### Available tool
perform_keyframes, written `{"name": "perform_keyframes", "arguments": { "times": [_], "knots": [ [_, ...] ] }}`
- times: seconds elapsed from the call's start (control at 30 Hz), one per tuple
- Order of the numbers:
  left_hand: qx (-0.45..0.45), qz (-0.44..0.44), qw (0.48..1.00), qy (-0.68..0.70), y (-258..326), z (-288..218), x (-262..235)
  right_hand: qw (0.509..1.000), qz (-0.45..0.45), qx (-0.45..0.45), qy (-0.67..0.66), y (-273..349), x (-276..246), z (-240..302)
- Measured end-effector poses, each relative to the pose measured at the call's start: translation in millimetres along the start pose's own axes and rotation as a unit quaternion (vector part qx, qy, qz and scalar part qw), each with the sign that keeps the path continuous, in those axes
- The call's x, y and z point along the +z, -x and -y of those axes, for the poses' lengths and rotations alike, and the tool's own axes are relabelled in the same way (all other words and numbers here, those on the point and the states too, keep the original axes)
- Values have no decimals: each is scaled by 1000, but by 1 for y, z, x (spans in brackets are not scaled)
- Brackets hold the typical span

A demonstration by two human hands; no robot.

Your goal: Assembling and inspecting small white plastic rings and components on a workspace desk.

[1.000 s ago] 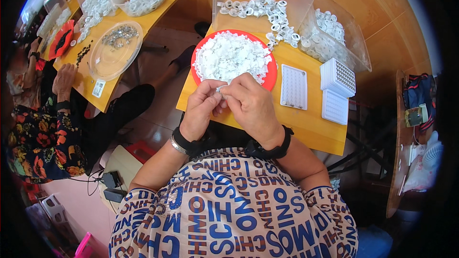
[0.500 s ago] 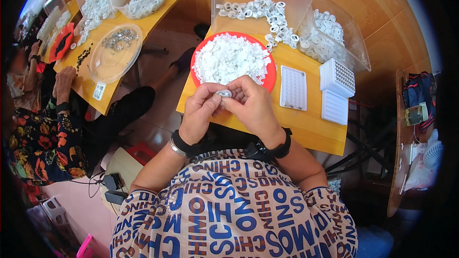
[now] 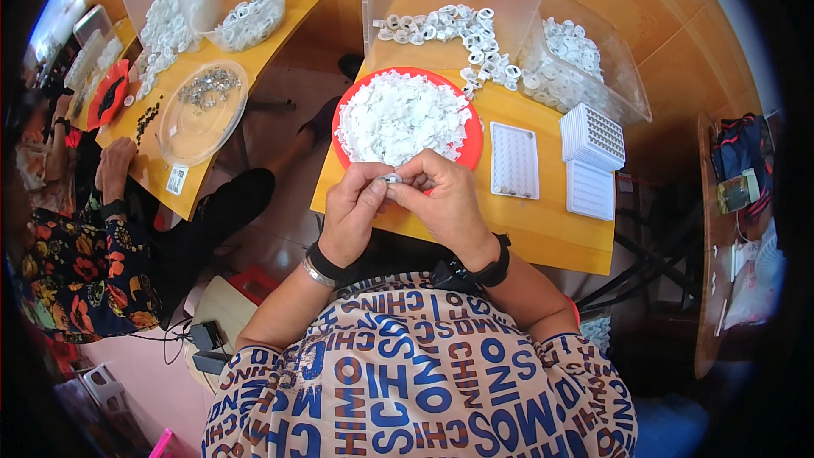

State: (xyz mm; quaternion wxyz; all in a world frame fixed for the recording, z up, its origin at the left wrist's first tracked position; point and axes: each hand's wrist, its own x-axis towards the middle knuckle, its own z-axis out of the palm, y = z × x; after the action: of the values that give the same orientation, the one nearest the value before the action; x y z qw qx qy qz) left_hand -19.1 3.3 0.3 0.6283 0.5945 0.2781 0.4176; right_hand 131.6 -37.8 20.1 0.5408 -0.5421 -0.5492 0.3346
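Pinched between the fingertips of both hands is a small round white plastic part [image 3: 391, 178], partly covered by the fingers. My left hand [image 3: 356, 202] grips it from the left, thumb and fingers closed. From the right, my right hand [image 3: 441, 195] closes thumb and forefinger on the same part. Just beyond my hands lies a red round tray [image 3: 476, 146] heaped with small white plastic pieces [image 3: 403, 114]. To the right of it is a white slotted tray [image 3: 514, 165] with a few small bits along its edges.
Stacked white trays [image 3: 589, 140] stand at the table's right. Behind them is a clear bin [image 3: 627, 97] of white parts; loose white rings [image 3: 475, 42] lie at the back. At the left table [image 3: 292, 17], a co-worker's hand [image 3: 114, 165] rests near small dark parts.
The view has shifted slightly. Both hands still hold the small part together, and it now appears more tilted, with less of its face showing.
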Motion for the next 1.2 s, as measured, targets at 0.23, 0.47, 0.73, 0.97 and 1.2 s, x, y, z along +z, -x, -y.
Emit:
{"name": "perform_keyframes", "arguments": {
  "times": [0.23, 0.47, 0.73, 0.97, 1.2],
  "knots": [
    [47, -9, 998, -39, 0, 2, -1, 1000, 0, -8, -9, 1, 0, 10],
    [49, -5, 998, -32, 2, 3, -1, 999, 22, -3, 30, 2, -3, 12],
    [22, -21, 999, -14, 4, 6, 1, 999, 17, -8, 45, 4, -2, 9],
    [27, -41, 999, -23, 5, 9, 5, 997, 9, -35, 74, 4, -1, 8],
    [52, -46, 996, -59, 6, 5, 8, 997, -15, -36, 60, 5, 2, 9]
  ]
}}
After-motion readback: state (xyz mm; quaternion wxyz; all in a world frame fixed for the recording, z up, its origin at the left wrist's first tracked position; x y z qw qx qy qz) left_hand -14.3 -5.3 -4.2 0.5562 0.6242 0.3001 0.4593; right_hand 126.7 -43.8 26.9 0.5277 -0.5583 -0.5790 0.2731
